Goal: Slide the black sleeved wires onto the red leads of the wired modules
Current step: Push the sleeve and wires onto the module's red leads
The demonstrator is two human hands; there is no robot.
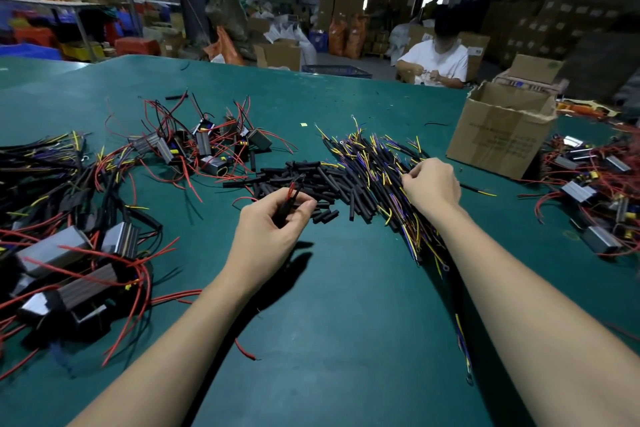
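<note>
Single head-worn wide view, facing forward and down, close over green table

Green matted table carries everything. Near left: heap of finned metal wired modules. Behind it, far left, bundle of black sleeved wires. Left of centre, farther back: smaller cluster of modules with red leads. Centre: pile of short black tubing pieces; just right of it, long spread of black sleeved wires with yellow and purple ends. Right, farther back: open cardboard box; right of that, another module heap.
</note>
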